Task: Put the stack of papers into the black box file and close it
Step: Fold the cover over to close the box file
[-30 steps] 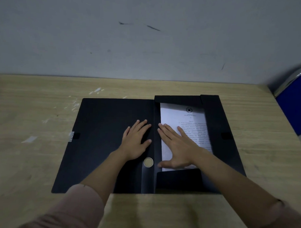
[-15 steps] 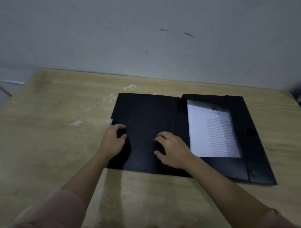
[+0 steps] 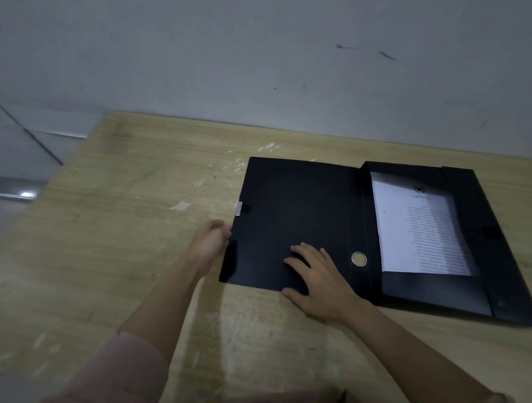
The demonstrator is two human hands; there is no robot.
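Note:
The black box file (image 3: 297, 208) lies open on the wooden table, its lid spread flat to the left. The stack of papers (image 3: 408, 230) sits inside the tray on the right, printed side up, between the tray's black walls (image 3: 469, 214). My left hand (image 3: 209, 241) is at the lid's left edge with its fingers curled onto that edge. My right hand (image 3: 319, 281) rests on the lid near its front edge, fingers spread and thumb along the edge. A metal finger ring (image 3: 359, 259) shows on the spine beside my right hand.
A small white clasp tab (image 3: 238, 208) sticks out at the lid's left edge. The table (image 3: 137, 227) has white scuff marks and ends at a grey wall behind. The table's left edge drops to a tiled floor (image 3: 19, 150).
Both hands left the papers and moved left across the lid. My left hand has reached the lid's left edge; my right hand now lies on the lid near the front. The view swung left.

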